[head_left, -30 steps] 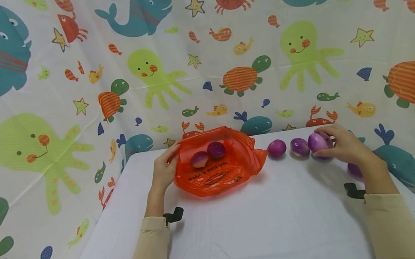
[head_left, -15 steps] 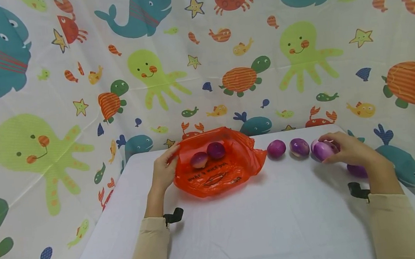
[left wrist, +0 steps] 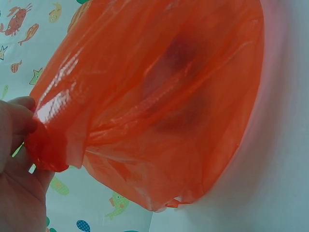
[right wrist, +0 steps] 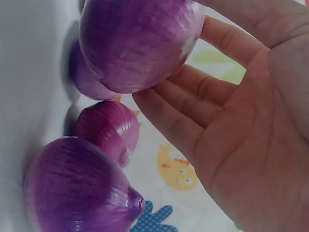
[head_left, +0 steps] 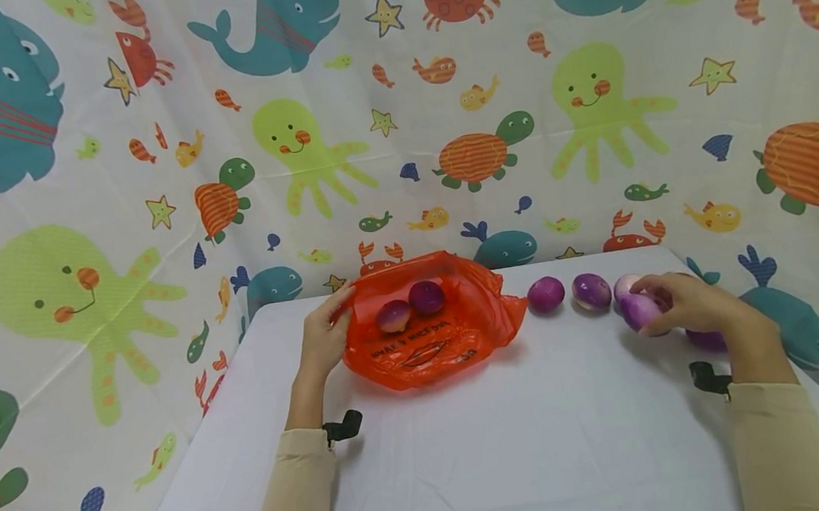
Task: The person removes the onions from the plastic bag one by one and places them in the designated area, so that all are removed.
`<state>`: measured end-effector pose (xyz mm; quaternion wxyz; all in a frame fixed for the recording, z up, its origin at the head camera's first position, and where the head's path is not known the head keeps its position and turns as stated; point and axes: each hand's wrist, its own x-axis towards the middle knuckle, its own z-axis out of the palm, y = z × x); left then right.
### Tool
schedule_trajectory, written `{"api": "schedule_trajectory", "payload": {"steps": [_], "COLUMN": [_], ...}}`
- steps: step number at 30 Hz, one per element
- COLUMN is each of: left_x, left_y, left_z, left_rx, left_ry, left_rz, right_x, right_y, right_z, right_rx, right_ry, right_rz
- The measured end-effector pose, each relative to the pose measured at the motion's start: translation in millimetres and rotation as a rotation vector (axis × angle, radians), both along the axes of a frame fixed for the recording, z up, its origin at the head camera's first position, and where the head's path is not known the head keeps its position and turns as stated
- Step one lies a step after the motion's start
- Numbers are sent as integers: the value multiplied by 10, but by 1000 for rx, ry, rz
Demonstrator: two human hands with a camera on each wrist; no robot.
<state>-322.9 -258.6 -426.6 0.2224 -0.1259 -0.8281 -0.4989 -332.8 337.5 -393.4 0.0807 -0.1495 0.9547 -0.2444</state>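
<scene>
My left hand (head_left: 323,335) pinches the left edge of a red plastic bag (head_left: 434,360), which lies with its mouth spread. Two purple onions, one (head_left: 393,316) with a paler base and a darker one (head_left: 427,296), sit in it. In the left wrist view the thumb and fingers grip a gathered fold of the bag (left wrist: 154,145), and the contents show as dark shapes through the plastic. On the right, my right hand (head_left: 703,309) holds a purple onion (head_left: 640,313) by fingertips and thumb. The right wrist view shows that onion (right wrist: 140,43) against the fingers.
Between the bag and right hand, two purple onions (head_left: 546,295) (head_left: 591,292) stand in a row. A paler onion (head_left: 623,284) is partly hidden behind the held one. Another onion (head_left: 706,339) lies under the right wrist. A patterned sea-animal curtain (head_left: 395,109) hangs behind the white table (head_left: 516,443).
My right hand has drawn the onion a little toward me and slightly right, and the paler onion behind it shows more. The left hand and bag stay in place.
</scene>
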Motion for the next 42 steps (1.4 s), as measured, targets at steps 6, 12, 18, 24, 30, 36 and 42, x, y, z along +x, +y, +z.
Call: {"api": "schedule_trajectory", "payload": {"steps": [6, 12, 18, 24, 30, 36, 42], "left_x": [-3, -13, -23, -10, -19, -15, -3], "left_y": [-6, -17, -18, -26, -32, -39, -38], "left_z": [1, -4, -22, -11, -10, -6, -1], "left_rx": [2, 5, 5, -3, -5, -5, -7], "left_ry": [3, 13, 22, 14, 12, 6, 4], "left_rz": [2, 2, -7, 4, 3, 4, 6], "right_x": [-6, -12, -18, -27, -9, -17, -4], "right_y": [43, 78, 61, 39, 54, 54, 69], "right_z": [-31, -36, -26, -42, -54, -76, -72], "right_rx": [14, 24, 46, 83, 110, 104, 96], "right_ry": [-9, -37, -65, -97, -136, -152, -147], "right_rz": [7, 21, 25, 4, -43, -54, -46]}}
